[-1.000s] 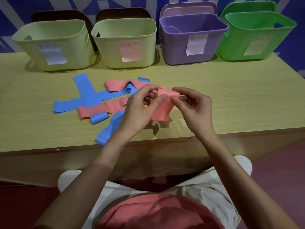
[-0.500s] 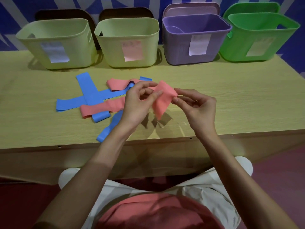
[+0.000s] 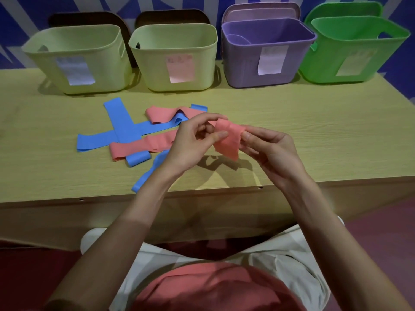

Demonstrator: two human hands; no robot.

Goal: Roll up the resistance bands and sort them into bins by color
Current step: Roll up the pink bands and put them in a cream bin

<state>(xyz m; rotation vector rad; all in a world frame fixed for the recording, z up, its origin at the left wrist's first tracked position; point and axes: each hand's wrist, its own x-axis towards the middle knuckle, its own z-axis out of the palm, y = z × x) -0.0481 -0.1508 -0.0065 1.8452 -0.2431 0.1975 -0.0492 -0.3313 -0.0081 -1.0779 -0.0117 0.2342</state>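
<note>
I hold a pink band (image 3: 226, 140) up above the middle of the worktop (image 3: 314, 131), toward its near edge. My left hand (image 3: 193, 140) pinches the band's left side between thumb and forefinger, and the fingers (image 3: 249, 136) of my right hand (image 3: 271, 151) pinch its right side. Between the two hands the band is folded over at the top, and its loose end hangs down clear of the worktop.

To the left of my hands the other bands lie in a loose, overlapping heap on the worktop. A second pink band (image 3: 143, 145) stretches flat toward the left, and a third pink band (image 3: 164, 114) lies beyond it, rumpled. Blue bands (image 3: 121, 124) cross one another beneath and beside them; one blue strip (image 3: 148, 173) runs down almost to the near edge of the worktop, partly hidden by my left wrist.

Along the far edge stand four bins in a row, each with a paper label on its front: a pale yellow-green bin (image 3: 74, 61) nearest the far left corner, a second pale yellow-green bin (image 3: 175, 59) beside it, a purple bin (image 3: 267, 57), and a green bin (image 3: 354, 55) toward the far right corner.
</note>
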